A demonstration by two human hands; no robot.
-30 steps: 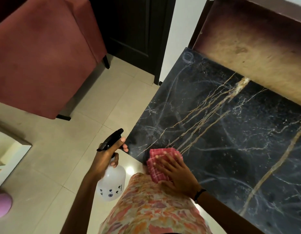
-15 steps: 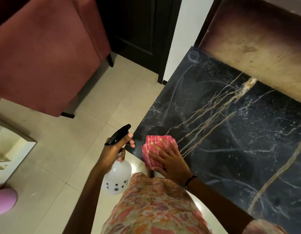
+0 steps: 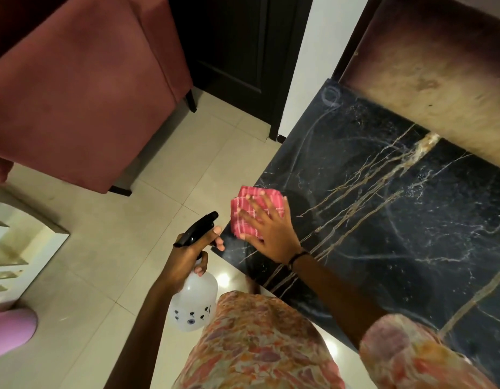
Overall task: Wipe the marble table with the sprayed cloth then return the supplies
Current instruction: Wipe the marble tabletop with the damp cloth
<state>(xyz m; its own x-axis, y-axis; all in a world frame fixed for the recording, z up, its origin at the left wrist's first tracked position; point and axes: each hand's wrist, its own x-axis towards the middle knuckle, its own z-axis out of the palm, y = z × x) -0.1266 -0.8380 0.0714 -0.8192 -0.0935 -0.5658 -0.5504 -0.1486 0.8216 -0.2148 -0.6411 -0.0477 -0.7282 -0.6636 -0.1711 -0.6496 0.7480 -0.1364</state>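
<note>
A black marble table [image 3: 397,220] with gold and white veins fills the right side. A folded red checked cloth [image 3: 244,203] lies at its left edge. My right hand [image 3: 271,231] presses flat on the cloth, fingers spread. Just off the table's edge, over the floor, my left hand [image 3: 191,254] grips a translucent spray bottle [image 3: 194,304] by its neck below the black trigger head [image 3: 199,228].
A dark red upholstered chair [image 3: 80,88] stands on the pale tiled floor [image 3: 108,248] to the left. A dark door [image 3: 243,51] is behind. A brown stained panel [image 3: 428,68] rises along the table's far side. A white shelf unit [image 3: 15,248] sits at far left.
My right hand has slid the cloth forward along the table's left edge, away from my body. The left hand keeps holding the spray bottle beside the table.
</note>
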